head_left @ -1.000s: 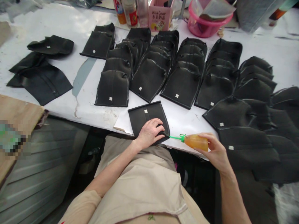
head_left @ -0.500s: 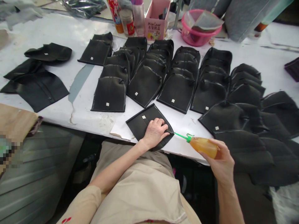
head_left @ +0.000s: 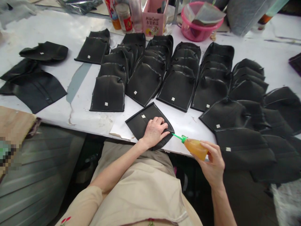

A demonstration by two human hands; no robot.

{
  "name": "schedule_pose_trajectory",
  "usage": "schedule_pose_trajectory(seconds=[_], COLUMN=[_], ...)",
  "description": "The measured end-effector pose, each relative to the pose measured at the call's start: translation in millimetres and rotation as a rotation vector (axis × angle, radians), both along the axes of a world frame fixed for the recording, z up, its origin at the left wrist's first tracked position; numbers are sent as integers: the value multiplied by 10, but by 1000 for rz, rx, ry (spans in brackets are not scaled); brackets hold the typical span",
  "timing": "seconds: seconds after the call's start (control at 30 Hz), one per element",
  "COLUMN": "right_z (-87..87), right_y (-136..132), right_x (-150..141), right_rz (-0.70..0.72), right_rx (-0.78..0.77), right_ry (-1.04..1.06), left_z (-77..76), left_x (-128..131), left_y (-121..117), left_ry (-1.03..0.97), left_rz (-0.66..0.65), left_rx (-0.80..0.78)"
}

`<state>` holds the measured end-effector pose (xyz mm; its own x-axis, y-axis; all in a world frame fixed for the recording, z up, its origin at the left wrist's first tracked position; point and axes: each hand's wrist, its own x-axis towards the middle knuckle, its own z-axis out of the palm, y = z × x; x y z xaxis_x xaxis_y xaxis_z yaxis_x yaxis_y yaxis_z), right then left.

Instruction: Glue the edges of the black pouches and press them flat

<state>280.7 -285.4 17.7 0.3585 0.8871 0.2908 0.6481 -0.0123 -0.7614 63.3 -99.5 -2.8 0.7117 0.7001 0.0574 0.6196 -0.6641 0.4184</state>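
Observation:
My left hand (head_left: 155, 131) presses on a black leather-like piece (head_left: 139, 121) at the table's front edge. Its fingers are bent and pinch the piece near its right corner. A small white tag (head_left: 143, 116) shows on the piece. In my right hand (head_left: 213, 163) is a squeeze bottle (head_left: 195, 148) of amber liquid, tilted to the left. The bottle's thin green nozzle (head_left: 180, 137) reaches the right edge of the black piece, close to my left fingertips.
Rows of overlapping black pieces (head_left: 177, 86) lie beyond my hands, and a heap (head_left: 244, 147) lies to the right. More loose black pieces (head_left: 42, 89) are at the left. A pink box (head_left: 154, 23), a jar (head_left: 124, 18) and a pink basin (head_left: 199, 33) stand at the back.
My right hand has moved left with the bottle, and the nozzle now overlaps the piece's edge more. My left hand keeps its place on the piece; the whole view has shifted slightly.

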Motion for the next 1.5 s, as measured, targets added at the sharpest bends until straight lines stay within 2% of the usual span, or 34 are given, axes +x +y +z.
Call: schedule_pose_trajectory(seconds=[0.23,0.4,0.63,0.93,1.17,1.5], right_z=[97,150,131,112,139,201], right_y=[-24,-29,12,-32,-36,-76], right_x=[-80,-90,-163,-138,-180,-250], right_rz=[61,46,24,-1,-25,50], right_rx=[84,86,95,-3,-38,-71], right_ry=[-218,-249,-286,-115,-89,-17], left_z=[3,-2,9,23,-13,-1], left_x=[2,10,21,59,113,142], left_y=[0,5,6,70,108,140], left_ry=[8,6,18,24,22,16], left_rz=[0,5,16,12,25,29], left_rx=[5,9,9,2,17,-4])
